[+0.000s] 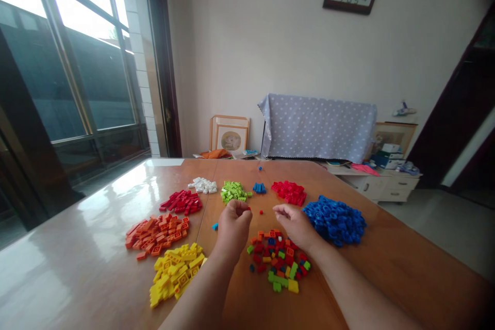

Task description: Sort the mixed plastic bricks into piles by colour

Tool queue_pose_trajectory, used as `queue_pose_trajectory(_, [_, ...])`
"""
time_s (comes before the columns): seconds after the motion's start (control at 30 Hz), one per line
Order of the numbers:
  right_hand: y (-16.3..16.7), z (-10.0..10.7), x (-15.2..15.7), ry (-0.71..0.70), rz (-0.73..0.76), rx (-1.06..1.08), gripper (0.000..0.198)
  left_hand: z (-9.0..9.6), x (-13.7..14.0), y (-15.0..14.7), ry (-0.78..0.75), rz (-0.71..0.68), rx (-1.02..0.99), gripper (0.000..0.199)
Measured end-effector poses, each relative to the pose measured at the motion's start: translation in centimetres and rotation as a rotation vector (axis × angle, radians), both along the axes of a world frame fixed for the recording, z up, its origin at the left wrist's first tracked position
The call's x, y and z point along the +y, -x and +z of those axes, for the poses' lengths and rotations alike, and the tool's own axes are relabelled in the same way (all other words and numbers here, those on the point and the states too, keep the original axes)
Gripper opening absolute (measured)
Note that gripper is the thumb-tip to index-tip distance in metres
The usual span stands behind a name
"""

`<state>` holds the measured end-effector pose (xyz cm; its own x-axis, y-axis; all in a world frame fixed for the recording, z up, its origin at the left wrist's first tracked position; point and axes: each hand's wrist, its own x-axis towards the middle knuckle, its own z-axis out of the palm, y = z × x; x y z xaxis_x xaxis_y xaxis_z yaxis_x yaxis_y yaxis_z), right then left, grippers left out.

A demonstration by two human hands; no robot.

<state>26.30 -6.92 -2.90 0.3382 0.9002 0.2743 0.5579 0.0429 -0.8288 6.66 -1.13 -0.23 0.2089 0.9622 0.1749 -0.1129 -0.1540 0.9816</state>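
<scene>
Above the middle of the table, my left hand [234, 223] is closed in a pinch, with a small red toy brick [248, 209] showing at its fingertips. To the right of it, my right hand [296, 224] has its fingers curled and drawn together; whatever they hold, if anything, is too small to make out. Between the two hands a tiny red piece [261, 212] lies on the table. Just below them spreads a mixed pile of bricks [279, 258] in red, orange, green, yellow and blue. A lime green pile [232, 191] lies just beyond my left hand.
Sorted bricks lie around on the wooden table [96, 247]: yellow [176, 270], orange [157, 234], dark red [181, 202], white [203, 185], red [289, 192] and a large blue heap [334, 220]. A few blue pieces [259, 188] stand at the back. One blue brick [215, 226] sits by my left wrist.
</scene>
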Motion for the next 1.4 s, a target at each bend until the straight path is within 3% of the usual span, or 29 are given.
queue_pose_trajectory(0.13, [0.6,0.3,0.9,0.103,0.125,-0.354,0.054,0.3,0.0,0.2,0.080,-0.019,-0.044,0.016])
queue_pose_trajectory(0.3, [2.0,0.9,1.2,0.245,0.242,-0.461,0.056,0.3,-0.5,-0.1,0.107,-0.045,-0.048,0.017])
queue_pose_trajectory(0.53, [-0.3,0.2,1.5,0.011,-0.086,-0.462,0.032,0.5,-0.8,0.0,0.133,-0.071,-0.013,0.016])
queue_pose_trajectory(0.87, [-0.5,-0.9,1.9,0.132,-0.011,-0.528,0.018,0.8,-1.3,0.1,0.287,-0.183,-0.154,0.025])
queue_pose_trajectory(1.0, [-0.3,-0.7,1.8,0.081,-0.018,-0.420,0.015,0.9,-1.3,0.2,0.378,-0.252,-0.239,0.031])
queue_pose_trajectory(1.13, [0.8,0.2,1.1,-0.038,0.044,-0.101,0.019,0.9,-1.3,0.2,0.438,-0.312,-0.313,0.032])
queue_pose_trajectory(1.27, [2.6,1.6,0.0,-0.124,0.136,0.114,0.020,1.0,-1.5,0.1,0.431,-0.337,-0.313,0.031])
queue_pose_trajectory(1.4, [3.6,2.7,-0.9,-0.148,0.179,0.188,0.021,0.8,-1.5,0.0,0.420,-0.359,-0.306,0.031])
